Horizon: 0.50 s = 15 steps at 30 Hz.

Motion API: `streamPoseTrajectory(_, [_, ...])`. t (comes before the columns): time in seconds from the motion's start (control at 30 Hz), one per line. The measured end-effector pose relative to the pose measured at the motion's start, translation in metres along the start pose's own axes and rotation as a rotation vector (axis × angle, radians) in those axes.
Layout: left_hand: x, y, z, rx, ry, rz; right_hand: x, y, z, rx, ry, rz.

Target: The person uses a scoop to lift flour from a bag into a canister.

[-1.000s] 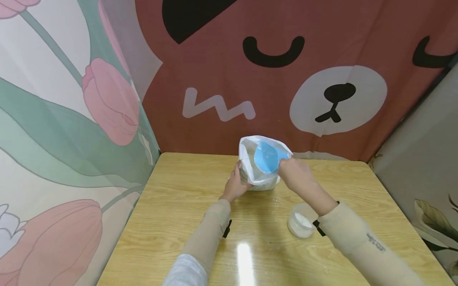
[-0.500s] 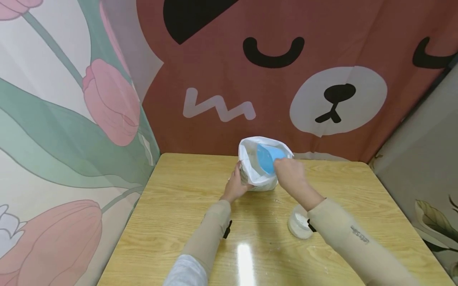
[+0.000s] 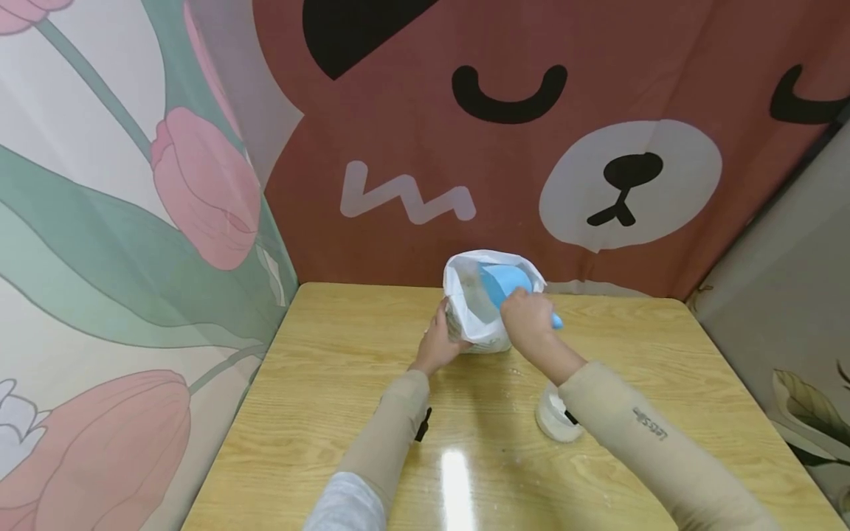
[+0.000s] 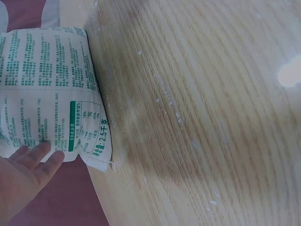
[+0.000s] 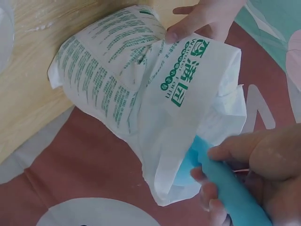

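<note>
A white flour bag [image 3: 490, 330] with green print stands open-mouthed at the back of the table. My left hand [image 3: 438, 344] holds its left side, thumb toward the front; in the left wrist view the fingers [image 4: 38, 157] lie against the printed side. My right hand [image 3: 531, 321] grips the handle of a blue scoop [image 3: 508, 280] at the bag's right rim. In the right wrist view the handle [image 5: 233, 190] runs between thumb and fingers, and the scoop's bowl is partly hidden inside the bag mouth. Pale powder shows inside the bag.
A small clear round tub [image 3: 555, 417] holding white powder stands under my right forearm, partly covered by it. White specks are scattered on the wooden table [image 3: 319, 413]. Printed curtains hang right behind the table's back edge and along the left side.
My right hand has moved left with the scoop. The scoop has turned, its bowl now tipping down into the bag and its handle end showing. The left hand and bag stay nearly in place.
</note>
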State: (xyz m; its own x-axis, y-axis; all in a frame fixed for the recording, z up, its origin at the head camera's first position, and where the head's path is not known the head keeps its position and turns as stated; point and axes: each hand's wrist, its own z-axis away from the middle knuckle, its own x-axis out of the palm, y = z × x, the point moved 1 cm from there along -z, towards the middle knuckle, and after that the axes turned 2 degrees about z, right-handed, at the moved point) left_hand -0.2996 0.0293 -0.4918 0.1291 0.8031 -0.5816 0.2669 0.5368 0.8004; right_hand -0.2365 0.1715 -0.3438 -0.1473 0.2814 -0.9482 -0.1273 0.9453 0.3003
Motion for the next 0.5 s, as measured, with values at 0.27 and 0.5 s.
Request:
streamPoseTrajectory(0.27, [0.000, -0.001, -0.001, 0.012, 0.005, 0.002, 0.000, -0.001, -0.004, -0.006, 0.056, 0.006])
streamPoseTrajectory(0.5, [0.001, -0.001, -0.001, 0.009, 0.013, -0.017, 0.006, -0.004, -0.014, -0.009, 0.093, 0.064])
